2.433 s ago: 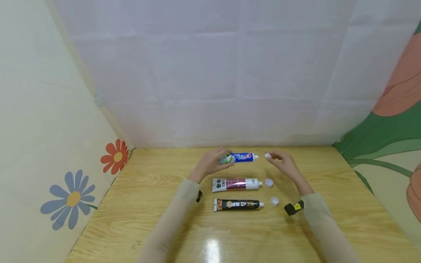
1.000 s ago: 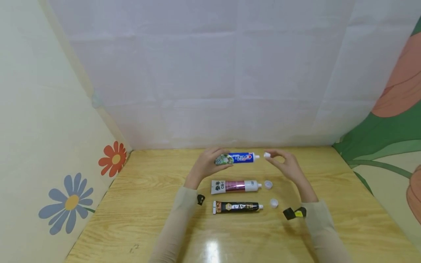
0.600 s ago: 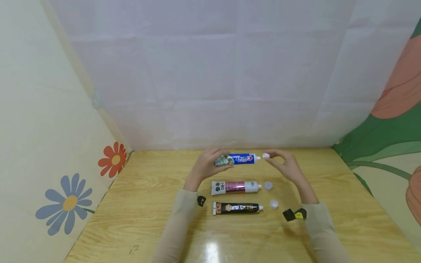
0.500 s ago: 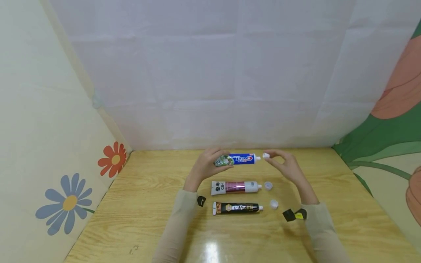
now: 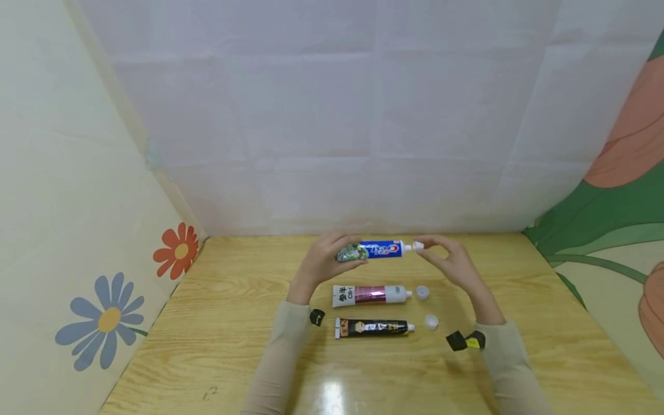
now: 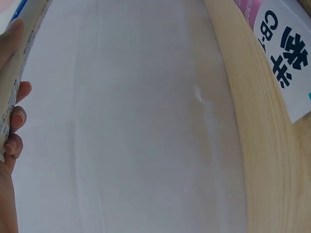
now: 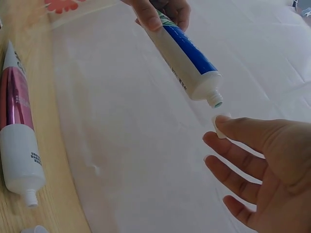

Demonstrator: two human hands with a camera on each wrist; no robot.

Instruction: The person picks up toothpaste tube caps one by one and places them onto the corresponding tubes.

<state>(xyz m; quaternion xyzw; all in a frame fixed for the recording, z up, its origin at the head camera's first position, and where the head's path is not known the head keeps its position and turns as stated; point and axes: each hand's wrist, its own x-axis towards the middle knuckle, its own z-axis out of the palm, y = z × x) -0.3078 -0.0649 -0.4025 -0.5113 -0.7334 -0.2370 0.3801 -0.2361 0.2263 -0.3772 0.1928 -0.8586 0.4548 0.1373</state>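
My left hand (image 5: 327,262) grips the green printed end of a blue toothpaste tube (image 5: 384,249), held up with its bare nozzle pointing right. Between thumb and forefinger, my right hand (image 5: 451,262) pinches a small white cap (image 5: 418,245) close to that nozzle. A narrow gap parts cap (image 7: 221,127) and threaded nozzle (image 7: 215,100) in the right wrist view. Only the edge of the tube (image 6: 22,63) and curled fingers (image 6: 18,119) show in the left wrist view. Below lie a pink-and-white toothpaste tube (image 5: 370,294) and a black toothpaste tube (image 5: 373,327), both uncapped.
Two loose white caps lie on the wooden table (image 5: 233,357): an upper cap (image 5: 422,293) beside the pink-and-white tube's nozzle and a lower cap (image 5: 431,321) beside the black one's. A white sheet (image 5: 332,144) hangs behind the table, with flower-printed panels (image 5: 104,173) at the sides.
The right hand has brought the cap leftward, nearer the blue tube's nozzle, narrowing the gap. The left hand keeps its grip on the tube. The tubes and caps on the table stay put.
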